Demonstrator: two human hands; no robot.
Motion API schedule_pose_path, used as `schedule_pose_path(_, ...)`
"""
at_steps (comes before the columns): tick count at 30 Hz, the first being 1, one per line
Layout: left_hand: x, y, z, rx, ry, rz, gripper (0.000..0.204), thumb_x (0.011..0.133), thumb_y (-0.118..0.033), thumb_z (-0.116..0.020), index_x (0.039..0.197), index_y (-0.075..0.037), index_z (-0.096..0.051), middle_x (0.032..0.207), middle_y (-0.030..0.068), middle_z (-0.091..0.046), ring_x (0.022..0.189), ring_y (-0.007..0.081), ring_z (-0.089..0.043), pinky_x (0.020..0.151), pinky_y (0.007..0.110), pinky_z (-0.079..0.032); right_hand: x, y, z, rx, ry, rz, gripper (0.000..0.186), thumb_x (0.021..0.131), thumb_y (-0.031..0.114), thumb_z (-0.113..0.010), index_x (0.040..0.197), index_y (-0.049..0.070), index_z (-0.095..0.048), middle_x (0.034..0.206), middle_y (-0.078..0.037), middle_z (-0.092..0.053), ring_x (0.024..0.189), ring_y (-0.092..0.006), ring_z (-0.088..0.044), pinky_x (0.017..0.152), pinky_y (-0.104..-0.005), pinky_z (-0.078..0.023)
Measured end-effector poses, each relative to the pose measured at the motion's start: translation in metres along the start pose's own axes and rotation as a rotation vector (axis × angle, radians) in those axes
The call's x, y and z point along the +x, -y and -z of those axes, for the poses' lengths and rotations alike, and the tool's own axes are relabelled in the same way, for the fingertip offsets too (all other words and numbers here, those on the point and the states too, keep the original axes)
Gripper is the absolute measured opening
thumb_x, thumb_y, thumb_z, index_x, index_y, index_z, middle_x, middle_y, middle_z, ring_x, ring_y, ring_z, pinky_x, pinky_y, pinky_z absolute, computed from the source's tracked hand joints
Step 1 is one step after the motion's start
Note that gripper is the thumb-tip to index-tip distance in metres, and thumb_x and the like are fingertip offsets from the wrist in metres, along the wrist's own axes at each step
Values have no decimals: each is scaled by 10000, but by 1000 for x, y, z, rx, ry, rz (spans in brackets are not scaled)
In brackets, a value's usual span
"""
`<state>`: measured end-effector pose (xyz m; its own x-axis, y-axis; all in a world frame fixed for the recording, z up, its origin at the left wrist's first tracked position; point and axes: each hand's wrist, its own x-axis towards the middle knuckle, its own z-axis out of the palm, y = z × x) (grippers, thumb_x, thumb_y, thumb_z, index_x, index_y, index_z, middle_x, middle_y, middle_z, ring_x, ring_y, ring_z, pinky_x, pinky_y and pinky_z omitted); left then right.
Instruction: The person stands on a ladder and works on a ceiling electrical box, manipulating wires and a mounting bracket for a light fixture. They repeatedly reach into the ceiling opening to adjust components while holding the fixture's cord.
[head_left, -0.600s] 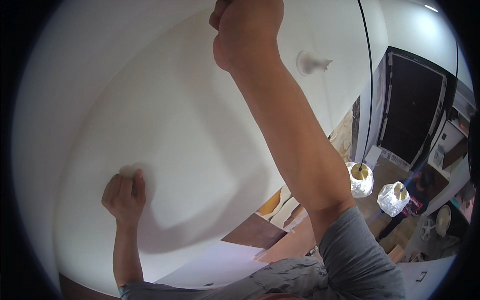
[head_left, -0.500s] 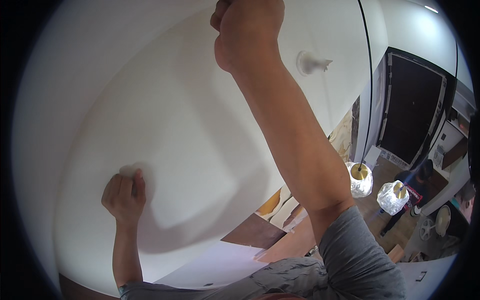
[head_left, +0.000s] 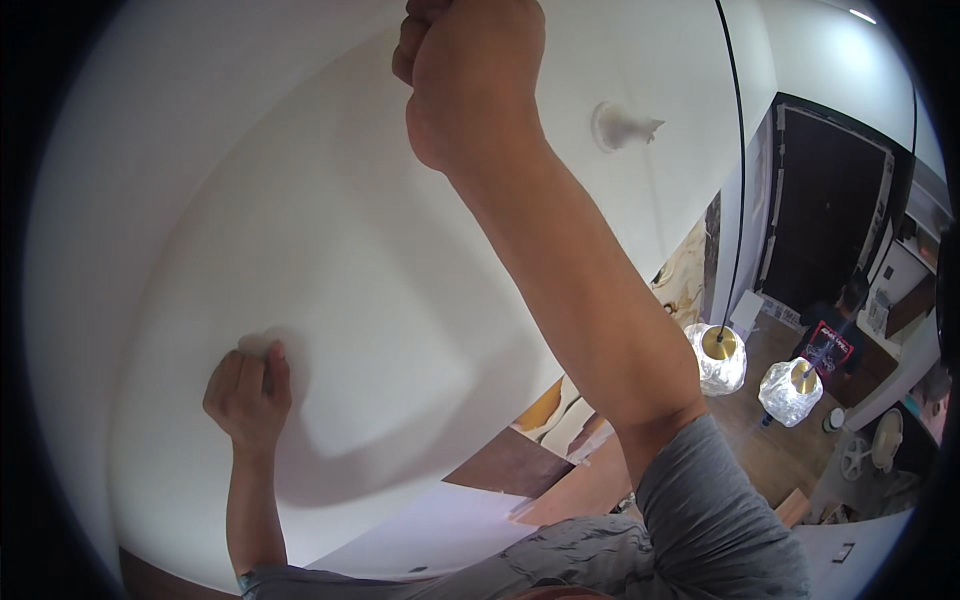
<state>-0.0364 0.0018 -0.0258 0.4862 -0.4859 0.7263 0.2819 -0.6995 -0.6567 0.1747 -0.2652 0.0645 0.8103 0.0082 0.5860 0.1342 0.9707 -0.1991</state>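
Note:
A smooth white surface [head_left: 330,330], like a ceiling or wall, fills the left and middle of the view. Against it at the lower left is my left hand [head_left: 248,395], its fingers curled in and its thumb sticking up. The inside of that hand faces away, so anything in it is hidden. My right hand [head_left: 475,60] is raised at the top edge with its fingers folded, partly cut off by the frame. What it grips, if anything, does not show. Both hands cast soft shadows on the white surface.
A pale round fitting [head_left: 620,127] juts from the white surface right of my right forearm. Two lit glass pendant lamps [head_left: 720,360] hang on black cords at the right. Below them a person [head_left: 835,330] in dark clothes stands near a dark door [head_left: 825,205]; a white fan [head_left: 885,440] stands nearby.
My right hand has slid a little to the left and down. My left hand has stayed put. The person below has turned and shifted, now with their back showing.

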Motion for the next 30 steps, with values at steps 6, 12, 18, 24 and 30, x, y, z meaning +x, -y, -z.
schedule_pose_path(6,13,2,-15,-24,-4,0,453,929,-191,-760,625,-106,-436,600,28,-455,480,194,-447,413,343,-340,26,-3,22,43,85,-41,281,1143,248,-345,1018,58,-511,684,29,-417,521,-80,-324,453,-250,-286)
schedule_pose_path(12,33,8,-31,-7,19,4,441,924,-189,-766,632,-104,-447,606,36,-471,489,201,-460,423,342,-349,47,5,74,-91,51,-21,236,1068,277,-539,1067,58,-626,706,-1,-495,530,-104,-353,466,-245,-278)
schedule_pose_path(18,41,-7,-49,-82,-43,228,409,937,-201,-765,653,-94,-491,613,29,-498,512,173,-463,466,317,-372,-25,49,156,-530,-57,-168,256,1035,207,-480,1004,36,-668,803,-8,-552,592,-45,-399,506,-210,-304)
schedule_pose_path(24,110,-110,-71,-941,-262,805,137,972,-109,-727,903,7,-705,736,-21,-597,678,47,-489,605,221,-419,-126,95,250,-991,-122,-320,345,985,41,-430,1187,0,-706,917,-10,-525,666,-61,-424,561,-223,-334)
schedule_pose_path(30,283,-190,-67,-1449,-229,737,255,960,-244,-740,952,11,-722,778,56,-691,544,55,-492,529,237,-392,-253,147,320,-1246,-393,-326,413,964,-3,-402,1246,-19,-704,902,3,-413,662,-74,-441,563,-251,-360)
